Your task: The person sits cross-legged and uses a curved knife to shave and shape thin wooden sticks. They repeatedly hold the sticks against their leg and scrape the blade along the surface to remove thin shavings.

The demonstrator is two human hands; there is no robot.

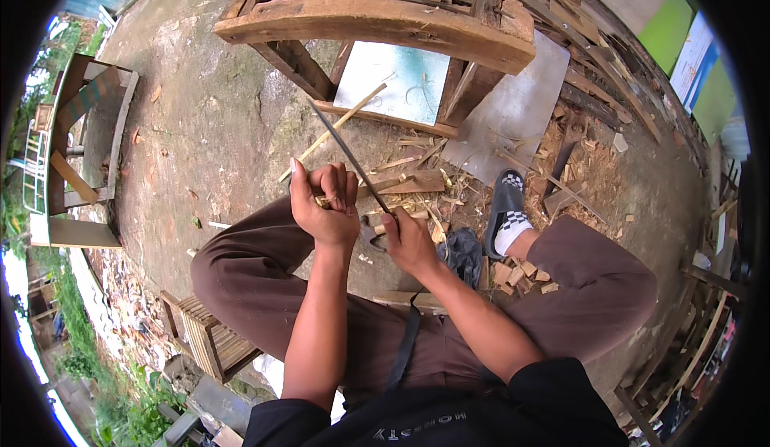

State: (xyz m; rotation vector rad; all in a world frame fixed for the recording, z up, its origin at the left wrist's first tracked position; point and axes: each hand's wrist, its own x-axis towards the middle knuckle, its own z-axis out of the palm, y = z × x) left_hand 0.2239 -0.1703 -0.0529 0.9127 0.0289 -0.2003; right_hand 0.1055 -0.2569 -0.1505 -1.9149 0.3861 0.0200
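My left hand point(325, 206), fingers curled and thumb raised, is closed around a short pale piece of wooden stick that shows between the fingers. My right hand point(411, 242) grips a long, thin dark blade point(346, 152) by its light wooden handle; the blade slants up and left, its tip beyond my left hand. A narrow pale wood strip point(341, 126) crosses behind the blade; I cannot tell whether it touches it. Just past my hands, wood offcuts and shavings point(421, 182) lie on the ground.
A brown wooden frame point(369, 22) stands ahead, a pale sheet point(393, 82) beneath it. Planks and scraps point(593, 70) pile up at the right. My sandalled foot point(507, 206) rests beside wood blocks point(513, 274) and a black plastic bag point(463, 256). A wooden cabinet-like frame point(120, 130) stands left.
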